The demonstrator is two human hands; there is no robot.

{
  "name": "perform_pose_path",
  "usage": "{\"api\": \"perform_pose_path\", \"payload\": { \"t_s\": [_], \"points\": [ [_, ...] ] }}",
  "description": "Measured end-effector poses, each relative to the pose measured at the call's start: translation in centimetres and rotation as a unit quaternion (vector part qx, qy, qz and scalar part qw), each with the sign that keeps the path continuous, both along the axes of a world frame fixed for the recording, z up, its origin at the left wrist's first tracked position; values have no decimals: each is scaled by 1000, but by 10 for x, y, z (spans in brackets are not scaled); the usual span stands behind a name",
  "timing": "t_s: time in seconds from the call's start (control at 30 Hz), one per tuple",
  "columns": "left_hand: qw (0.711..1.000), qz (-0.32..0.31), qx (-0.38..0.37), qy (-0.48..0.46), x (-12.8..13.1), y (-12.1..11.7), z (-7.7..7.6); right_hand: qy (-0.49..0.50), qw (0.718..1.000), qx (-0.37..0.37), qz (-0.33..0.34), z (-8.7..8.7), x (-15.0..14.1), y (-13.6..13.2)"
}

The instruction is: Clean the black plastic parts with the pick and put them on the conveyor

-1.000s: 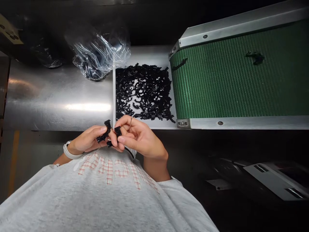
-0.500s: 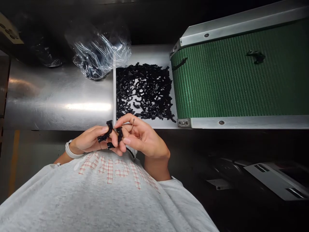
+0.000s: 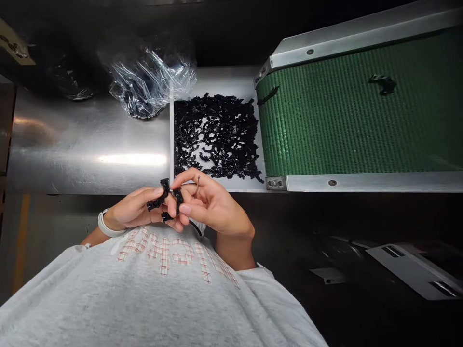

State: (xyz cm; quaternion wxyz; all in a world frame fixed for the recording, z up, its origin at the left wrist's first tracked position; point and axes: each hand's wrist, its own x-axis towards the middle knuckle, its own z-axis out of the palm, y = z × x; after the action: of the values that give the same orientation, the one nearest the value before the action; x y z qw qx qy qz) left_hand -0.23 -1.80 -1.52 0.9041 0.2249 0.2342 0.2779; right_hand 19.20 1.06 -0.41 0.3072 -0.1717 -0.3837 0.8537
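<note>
Left hand (image 3: 132, 209) pinching black plastic part (image 3: 156, 199), right hand (image 3: 213, 207) pinching second black part (image 3: 177, 198), hands close together, just below white tray (image 3: 224, 79) with heap of black parts (image 3: 217, 135). Tip: keep fingertips tight, steady.

I count two hands on my feed: one left hand (image 3: 133, 209) and one right hand (image 3: 213, 207), with one white wristband (image 3: 107, 226) on the left wrist. Between them I make out three black plastic pieces (image 3: 155, 205), though they overlap and I can't swear to that number. One thin wire (image 3: 198, 185) stands up by the right hand. Farther off lies one heap of similar black parts (image 3: 217, 137), too many to count, on one white tray (image 3: 217, 79). To the tray's right, one green conveyor belt (image 3: 361, 130) carries two black parts (image 3: 383, 84). To its left sits one clear plastic bag (image 3: 148, 82).
</note>
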Motion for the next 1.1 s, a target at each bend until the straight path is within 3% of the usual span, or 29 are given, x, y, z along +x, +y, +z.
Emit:
{"api": "perform_pose_path", "payload": {
  "t_s": [0.3,1.1],
  "points": [
    [1000,-3,20,11,0,1,-3,3,999,15,32,-9,3,2],
    [1000,-16,-10,-14,1,2,-2,-8,1000,1,-4,-6,5,1]
  ]
}}
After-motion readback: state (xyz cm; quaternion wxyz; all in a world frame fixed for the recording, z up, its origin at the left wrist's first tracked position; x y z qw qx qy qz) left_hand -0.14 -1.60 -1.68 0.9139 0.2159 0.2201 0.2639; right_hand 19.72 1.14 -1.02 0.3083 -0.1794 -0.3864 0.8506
